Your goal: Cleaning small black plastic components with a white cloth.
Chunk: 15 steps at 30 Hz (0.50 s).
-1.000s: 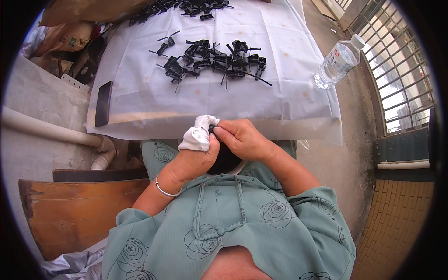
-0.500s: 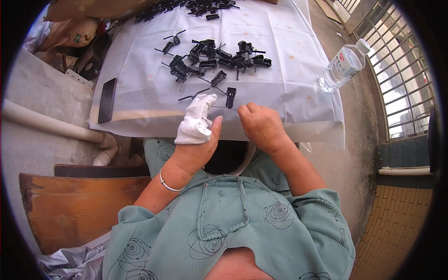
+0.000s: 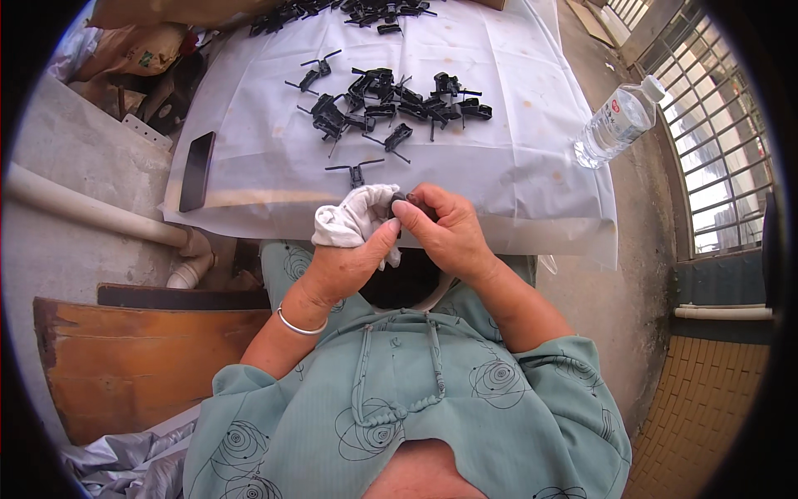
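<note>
2 hands come together at the near edge of a table spread with a white plastic cover (image 3: 515, 83). The right hand (image 3: 449, 233), bare, pinches a small black part (image 3: 399, 200) between thumb and fingers. The left hand (image 3: 359, 249) is drawn in narrow against that part; a white cloth covering (image 3: 342, 224) hides its fingers, so whether they grip cannot be told. A silver bracelet (image 3: 301, 325) circles the left wrist. Just beyond the left hand, 1 black clip-like piece (image 3: 357, 175) with thin arms lies alone. Farther back sits a loose cluster of similar pieces (image 3: 378, 93). A dark smartphone (image 3: 198, 170) lies at the left, and a clear water bottle (image 3: 619, 126) stands at the right edge.
</note>
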Tool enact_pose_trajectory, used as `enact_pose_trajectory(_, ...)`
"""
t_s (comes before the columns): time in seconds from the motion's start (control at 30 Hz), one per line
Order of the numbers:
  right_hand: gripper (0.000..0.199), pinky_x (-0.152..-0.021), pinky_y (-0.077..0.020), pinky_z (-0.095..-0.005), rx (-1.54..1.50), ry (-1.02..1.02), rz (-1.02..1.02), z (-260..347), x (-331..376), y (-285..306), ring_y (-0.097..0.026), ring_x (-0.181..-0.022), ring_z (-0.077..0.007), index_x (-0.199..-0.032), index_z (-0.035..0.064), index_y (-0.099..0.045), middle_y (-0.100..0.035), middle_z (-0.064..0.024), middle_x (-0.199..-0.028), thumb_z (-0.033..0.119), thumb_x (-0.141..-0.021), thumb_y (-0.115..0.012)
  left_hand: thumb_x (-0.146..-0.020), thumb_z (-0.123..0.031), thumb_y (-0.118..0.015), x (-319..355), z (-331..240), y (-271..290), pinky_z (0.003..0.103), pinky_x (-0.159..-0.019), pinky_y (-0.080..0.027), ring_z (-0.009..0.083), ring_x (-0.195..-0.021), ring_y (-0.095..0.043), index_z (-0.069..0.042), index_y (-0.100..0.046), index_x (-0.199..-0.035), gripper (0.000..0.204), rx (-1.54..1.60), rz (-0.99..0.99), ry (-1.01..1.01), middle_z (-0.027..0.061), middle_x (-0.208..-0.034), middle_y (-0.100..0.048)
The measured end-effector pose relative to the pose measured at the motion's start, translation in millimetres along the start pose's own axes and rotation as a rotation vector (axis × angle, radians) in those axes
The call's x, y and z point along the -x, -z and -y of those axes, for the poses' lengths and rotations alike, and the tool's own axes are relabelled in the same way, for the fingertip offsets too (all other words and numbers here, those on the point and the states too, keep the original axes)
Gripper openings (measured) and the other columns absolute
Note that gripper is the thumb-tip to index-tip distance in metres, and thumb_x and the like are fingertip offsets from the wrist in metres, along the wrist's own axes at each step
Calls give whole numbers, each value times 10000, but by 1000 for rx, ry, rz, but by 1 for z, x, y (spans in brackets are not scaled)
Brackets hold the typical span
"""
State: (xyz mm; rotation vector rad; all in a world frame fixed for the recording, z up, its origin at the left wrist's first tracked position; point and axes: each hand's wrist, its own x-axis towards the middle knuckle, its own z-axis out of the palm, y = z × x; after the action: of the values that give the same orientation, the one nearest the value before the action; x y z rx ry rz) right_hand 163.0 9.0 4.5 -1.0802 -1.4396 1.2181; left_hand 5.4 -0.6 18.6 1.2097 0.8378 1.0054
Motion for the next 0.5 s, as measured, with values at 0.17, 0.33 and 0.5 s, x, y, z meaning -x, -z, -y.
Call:
enact_pose_trajectory(0.17,195,-533,-372,-262,174,265,58,0,2,-1,-427,-594,-91,-768,4,-530,-494,-42,-636,150,-896,-524,-839,-14,-526,2,6,3,212,-571,-472,72,-684,-547,34,-498,-1117,284,-120,-119,-5,78,-921,-582)
enact_pose_trajectory(0.33,223,-536,-385,-290,219,90,149,1,3,-6,-425,-576,-113,-749,-8,-498,-461,-72,-619,152,-905,-496,-787,5,-565,2,11,2,242,-733,-479,119,-798,-567,53,-551,-1056,274,-597,-180,-271,107,-942,-603)
enact_pose_trajectory(0.5,192,-531,-385,-277,69,28,117,-11,3,-12,-408,-578,-85,-777,2,-532,-451,-43,-597,149,-898,-507,-788,4,-569,4,20,3,243,-780,-466,148,-825,-570,43,-541,-1072,288,-656,-194,-369,97,-943,-593)
